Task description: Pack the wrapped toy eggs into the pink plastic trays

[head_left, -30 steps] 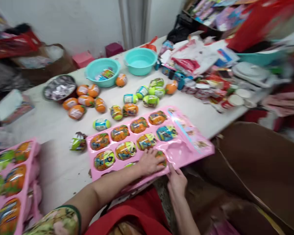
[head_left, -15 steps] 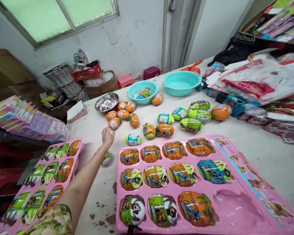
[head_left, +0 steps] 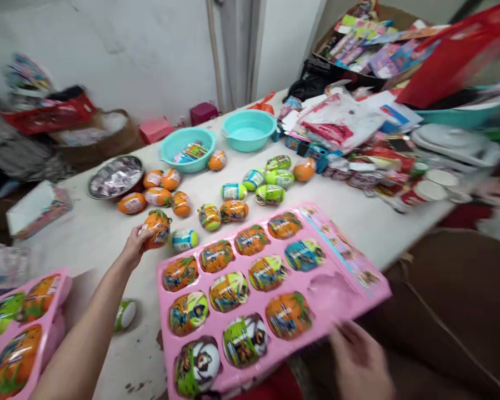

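Observation:
My left hand (head_left: pixel 134 244) grips an orange egg with green leaf print (head_left: pixel 156 228), held above the white table left of a pink tray (head_left: pixel 254 308). The tray's moulded hollows hold several printed eggs in orange, green, blue and white; one hollow (head_left: pixel 332 295) at its right end is bare. At the tray's front right edge is my right hand (head_left: pixel 360 361), blurred, its thumb and fingers around the rim. A blue and green egg (head_left: pixel 184 240) lies just right of the held egg, and a green and white egg (head_left: pixel 125 315) lies below my left forearm.
Behind the tray lie loose orange eggs (head_left: pixel 158 196) and green eggs (head_left: pixel 279 178). Two turquoise basins (head_left: pixel 249 130) and a metal bowl (head_left: pixel 115 176) stand farther back. A second filled pink tray (head_left: pixel 54 311) is at left. Bags and cups (head_left: pixel 429 190) crowd the right.
My left hand has picked up an orange egg from the group by the bowl. My right hand has come into view at the tray, which now sits tilted. The view has swung right.

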Motion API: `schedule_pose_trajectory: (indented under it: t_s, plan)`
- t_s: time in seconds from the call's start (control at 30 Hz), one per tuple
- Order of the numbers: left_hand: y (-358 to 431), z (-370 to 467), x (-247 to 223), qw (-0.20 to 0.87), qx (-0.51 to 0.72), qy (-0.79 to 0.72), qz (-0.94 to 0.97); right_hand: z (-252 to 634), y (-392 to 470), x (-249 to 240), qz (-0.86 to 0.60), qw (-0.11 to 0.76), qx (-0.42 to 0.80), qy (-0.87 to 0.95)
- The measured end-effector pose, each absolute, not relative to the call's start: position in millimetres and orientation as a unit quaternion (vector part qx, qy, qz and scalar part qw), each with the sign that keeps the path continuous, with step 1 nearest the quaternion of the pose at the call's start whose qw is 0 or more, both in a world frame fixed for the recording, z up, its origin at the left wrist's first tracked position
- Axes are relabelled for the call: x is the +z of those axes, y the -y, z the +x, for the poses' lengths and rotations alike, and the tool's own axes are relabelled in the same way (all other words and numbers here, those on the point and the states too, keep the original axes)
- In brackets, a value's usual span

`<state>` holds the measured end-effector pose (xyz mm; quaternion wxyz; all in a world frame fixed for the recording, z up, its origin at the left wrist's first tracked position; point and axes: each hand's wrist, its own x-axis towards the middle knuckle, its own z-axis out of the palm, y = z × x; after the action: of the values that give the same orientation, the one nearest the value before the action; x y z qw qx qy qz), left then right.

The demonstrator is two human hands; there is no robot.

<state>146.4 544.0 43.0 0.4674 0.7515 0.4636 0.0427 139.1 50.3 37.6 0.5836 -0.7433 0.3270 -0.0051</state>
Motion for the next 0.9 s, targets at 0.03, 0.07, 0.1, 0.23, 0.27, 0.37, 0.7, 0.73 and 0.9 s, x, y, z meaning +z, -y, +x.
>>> schedule_pose_trajectory:
  t_s: [0.03,0.07,0.1,0.23,0.27,0.37,0.7,0.73,0.9]
  plan:
    - [-506,132,45,0.557,0.019,-0.404,0.726,141,-75,57,-0.701,0.658,0.046,-0.27]
    - [-464,118,47,0.649,-0.014,-0.333,0.684,142,-99,71,-0.624,0.742,0.111,-0.221]
    - [-420,105,48,0.713,-0.06,-0.271,0.644,142,-119,79,-0.529,0.81,0.173,-0.185]
    - [-278,78,58,0.664,-0.09,-0.131,0.731,131,-142,67,-0.423,0.85,0.236,-0.206]
    - [-256,80,61,0.614,-0.072,-0.09,0.781,127,-134,62,-0.439,0.844,0.208,-0.228]
    - [-215,104,66,0.48,-0.065,0.052,0.873,124,-95,50,-0.455,0.836,0.175,-0.253]
    - [-106,233,15,0.296,-0.05,0.151,0.942,220,44,-27,-0.531,0.756,0.065,-0.378]
    - [-99,239,8,0.263,-0.06,0.149,0.951,225,46,-38,-0.522,0.765,0.063,-0.371]
    - [-90,241,-3,0.163,-0.081,0.156,0.971,227,45,-53,-0.544,0.75,0.006,-0.377]
